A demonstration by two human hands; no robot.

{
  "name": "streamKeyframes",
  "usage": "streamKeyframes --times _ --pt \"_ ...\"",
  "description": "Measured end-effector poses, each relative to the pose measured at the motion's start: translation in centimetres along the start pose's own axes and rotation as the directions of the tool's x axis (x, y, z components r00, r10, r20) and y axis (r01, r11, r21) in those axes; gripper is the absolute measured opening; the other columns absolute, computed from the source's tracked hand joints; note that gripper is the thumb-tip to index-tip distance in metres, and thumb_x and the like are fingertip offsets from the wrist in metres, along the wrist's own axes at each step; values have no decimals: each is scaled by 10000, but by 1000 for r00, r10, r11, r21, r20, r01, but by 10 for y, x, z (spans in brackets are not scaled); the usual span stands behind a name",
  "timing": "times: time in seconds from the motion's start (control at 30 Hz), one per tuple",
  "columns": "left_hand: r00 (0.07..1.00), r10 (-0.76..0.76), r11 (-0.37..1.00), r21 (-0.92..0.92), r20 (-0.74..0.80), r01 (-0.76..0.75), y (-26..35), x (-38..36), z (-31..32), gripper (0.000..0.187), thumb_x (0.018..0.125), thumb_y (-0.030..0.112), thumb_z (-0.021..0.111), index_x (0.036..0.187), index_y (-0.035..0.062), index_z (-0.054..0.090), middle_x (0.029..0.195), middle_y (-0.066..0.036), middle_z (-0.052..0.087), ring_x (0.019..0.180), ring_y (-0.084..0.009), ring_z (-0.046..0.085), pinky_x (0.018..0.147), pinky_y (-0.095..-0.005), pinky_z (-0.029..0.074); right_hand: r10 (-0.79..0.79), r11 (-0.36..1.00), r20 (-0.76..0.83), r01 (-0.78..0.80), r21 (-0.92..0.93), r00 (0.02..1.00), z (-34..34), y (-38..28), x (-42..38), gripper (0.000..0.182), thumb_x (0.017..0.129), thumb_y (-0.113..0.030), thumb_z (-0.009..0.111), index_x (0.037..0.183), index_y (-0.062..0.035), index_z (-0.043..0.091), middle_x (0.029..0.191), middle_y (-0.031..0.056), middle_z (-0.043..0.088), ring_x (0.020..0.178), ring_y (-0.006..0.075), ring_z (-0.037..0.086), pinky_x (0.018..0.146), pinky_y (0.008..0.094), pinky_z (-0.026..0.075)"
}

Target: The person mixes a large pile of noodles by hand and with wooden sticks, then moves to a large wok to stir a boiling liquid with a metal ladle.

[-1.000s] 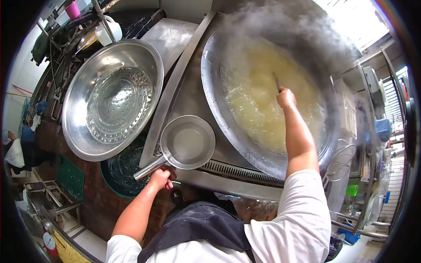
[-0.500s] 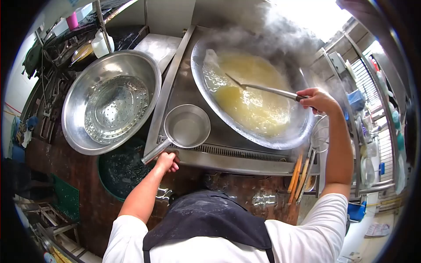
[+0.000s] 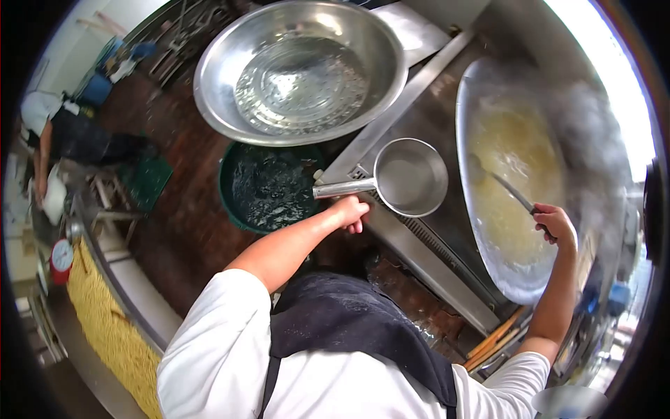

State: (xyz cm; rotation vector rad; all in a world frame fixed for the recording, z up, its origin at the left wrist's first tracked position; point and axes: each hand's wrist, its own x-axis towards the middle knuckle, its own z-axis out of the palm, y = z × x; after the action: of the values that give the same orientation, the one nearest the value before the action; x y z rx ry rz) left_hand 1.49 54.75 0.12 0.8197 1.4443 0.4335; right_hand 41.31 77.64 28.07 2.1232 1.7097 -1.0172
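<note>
My right hand [image 3: 556,225] is wrapped round the dark grip of a long-handled ladle [image 3: 515,192]. The ladle's head is hard to make out in the cloudy yellowish liquid [image 3: 516,164], which bubbles and steams in a large wok [image 3: 480,234]. My left hand [image 3: 352,213] is loosely closed, with nothing visible in its curled fingers. It hangs just below the handle of a metal saucepan [image 3: 410,177], appearing beside the handle, not round it. The saucepan sits on the steel stove top [image 3: 447,98] and looks to hold clear liquid.
A wide steel basin [image 3: 209,91] of water stands beyond a green tub [image 3: 227,185] of water. Wooden-handled tools [image 3: 495,339] lean at the stove's front right. At left, yellow noodles [image 3: 115,328] line a counter near a red scale [image 3: 61,258]. Another person [image 3: 77,136] bends further back.
My view has turned left, bringing the noodles and the other person into sight. The ladle has shifted within the wok, its head now lower in the liquid. My left hand stays by the saucepan handle.
</note>
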Motion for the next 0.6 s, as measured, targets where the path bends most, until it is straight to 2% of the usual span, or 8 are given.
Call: streamKeyframes --times 0.13,0.23,0.3,0.37,0.4,0.47,0.53,0.6 --pt "998 -53 998 -27 -16 52 -1 4 2 357 861 253 437 883 -36 644 643 -135 658 477 -193 619 397 -310 472 4 994 -133 -19 -108 991 -21 2 100 437 795 -166 629 1231 -169 610 630 10 573 386 102 432 347 286 295" --pt "996 -83 993 -91 -36 79 -17 17 4 280 878 216 469 931 -15 618 742 -122 650 473 -184 615 385 -317 483 -90 995 -246 79 -54 965 -33 -4 154 85 814 -149 583 845 -87 633 557 30 511 392 128 440 355 310 315" --pt "992 -66 993 -101 -111 55 -6 8 8 325 841 204 425 808 -33 644 580 -153 633 440 -212 593 438 -340 497 -33 997 -289 52 56 957 -34 18 225 86 821 -108 562 760 -59 600 538 21 477 413 132 450 367 316 347" --pt "989 -71 992 -116 -129 56 3 4 10 318 836 199 434 773 -34 640 557 -150 612 409 -203 576 405 -330 480 -213 969 -247 172 -178 945 -21 71 307 165 815 -130 551 837 -8 659 646 131 624 533 232 620 467 370 486" --pt "988 -113 991 -83 -104 104 13 0 8 313 840 194 438 757 -33 637 544 -142 603 404 -191 572 390 -317 468 -264 930 -453 101 -353 851 -2 52 261 230 806 -138 533 929 -23 690 760 177 675 667 287 676 612 397 540" --pt "987 -90 988 -137 -134 71 24 -6 12 373 887 271 490 715 -33 621 504 -121 571 358 -178 544 334 -292 432 -160 965 -461 40 -258 873 12 47 224 290 789 -101 525 1028 -76 687 851 159 692 785 296 682 732 420 532" --pt "988 -75 987 -148 -138 54 17 -6 11 415 903 322 520 703 -28 618 507 -110 567 360 -171 549 317 -287 416 -53 986 -457 -27 -166 888 1 37 146 300 798 -114 540 1067 -71 666 817 132 688 669 267 671 642 383 538" --pt "988 -48 990 -136 -147 28 16 -7 12 427 901 342 522 704 -25 617 512 -103 571 375 -171 560 315 -285 413 -54 996 -306 29 -85 950 -22 38 73 311 810 -154 570 1098 -72 653 753 93 665 546 203 627 533 335 512"
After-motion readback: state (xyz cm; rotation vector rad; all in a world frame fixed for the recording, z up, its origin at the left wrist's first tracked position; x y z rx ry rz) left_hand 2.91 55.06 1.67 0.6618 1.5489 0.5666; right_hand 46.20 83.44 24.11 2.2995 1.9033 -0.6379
